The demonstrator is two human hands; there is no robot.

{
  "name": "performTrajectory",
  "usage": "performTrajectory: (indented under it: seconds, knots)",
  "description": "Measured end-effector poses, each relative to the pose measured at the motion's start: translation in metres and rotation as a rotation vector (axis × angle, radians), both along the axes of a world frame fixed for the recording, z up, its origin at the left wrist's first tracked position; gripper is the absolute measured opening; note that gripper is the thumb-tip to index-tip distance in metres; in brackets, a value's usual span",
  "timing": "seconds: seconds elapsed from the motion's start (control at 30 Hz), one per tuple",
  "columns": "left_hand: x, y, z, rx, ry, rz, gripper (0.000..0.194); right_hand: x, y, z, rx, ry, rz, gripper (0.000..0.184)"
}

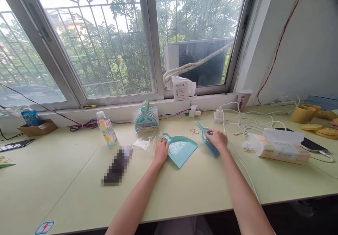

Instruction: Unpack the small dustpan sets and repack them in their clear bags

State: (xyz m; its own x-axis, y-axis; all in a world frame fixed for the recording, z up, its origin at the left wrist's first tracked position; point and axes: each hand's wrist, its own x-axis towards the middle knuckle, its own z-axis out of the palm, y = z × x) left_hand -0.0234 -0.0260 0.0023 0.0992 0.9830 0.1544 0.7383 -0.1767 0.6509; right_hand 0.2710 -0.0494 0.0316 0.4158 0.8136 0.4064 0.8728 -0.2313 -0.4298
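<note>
Left hand holds dustpan; right hand brush; desk edge below.

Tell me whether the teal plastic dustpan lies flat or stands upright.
Lying flat: the teal plastic dustpan rests on the pale green desk, the left hand at its handle.

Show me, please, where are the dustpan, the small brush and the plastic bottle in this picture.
The dustpan (182, 150): head view, on its flat pan.
The small brush (212, 148): head view, on its bristles.
The plastic bottle (106, 131): head view, on its label.
</note>
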Motion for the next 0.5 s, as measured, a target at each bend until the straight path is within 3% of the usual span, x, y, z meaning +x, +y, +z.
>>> performTrajectory:
  seconds: [0.1, 0.23, 0.37, 0.43, 0.5]
  knots:
    - [0.002, -0.004, 0.005, 0.002, 0.003, -0.007, 0.04, 0.006, 0.005, 0.0, 0.106, 0.045, 0.095, 0.028]
    - [0.009, -0.016, 0.012, 0.045, 0.011, -0.07, 0.04, -0.025, 0.012, -0.005, 0.025, -0.024, 0.338, 0.02]
    - [0.021, -0.025, 0.007, 0.16, 0.07, -0.301, 0.043, -0.065, 0.009, -0.007, -0.112, -0.123, 0.498, 0.015]
    - [0.025, -0.025, 0.001, 0.227, 0.126, -0.435, 0.043, -0.072, 0.007, -0.005, -0.157, -0.105, 0.547, 0.018]
    - [0.026, -0.021, -0.005, 0.278, 0.154, -0.489, 0.04, -0.072, 0.006, -0.004, -0.179, -0.058, 0.559, 0.021]
